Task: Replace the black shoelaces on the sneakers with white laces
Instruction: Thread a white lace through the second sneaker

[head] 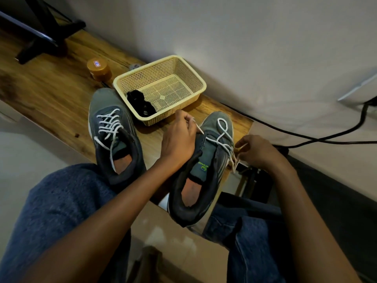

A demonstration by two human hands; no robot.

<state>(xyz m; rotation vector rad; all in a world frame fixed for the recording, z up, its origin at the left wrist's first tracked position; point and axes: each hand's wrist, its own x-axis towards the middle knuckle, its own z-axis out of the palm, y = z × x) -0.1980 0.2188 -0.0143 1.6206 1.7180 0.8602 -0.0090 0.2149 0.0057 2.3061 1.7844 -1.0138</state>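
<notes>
Wooden bench (61, 94) — right sneaker (206, 160) half-laced. Left hand (179, 139) pinches white lace (222, 137) tip; right hand (257, 152) pinches other end. Next, likely: thread the next eyelet.

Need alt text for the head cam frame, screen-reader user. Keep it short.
Two hands lace a grey sneaker with a white lace: the left hand pinches one lace end, the right hand the other. A second sneaker, already white-laced, sits left on the wooden table, near a basket holding black laces.
</notes>
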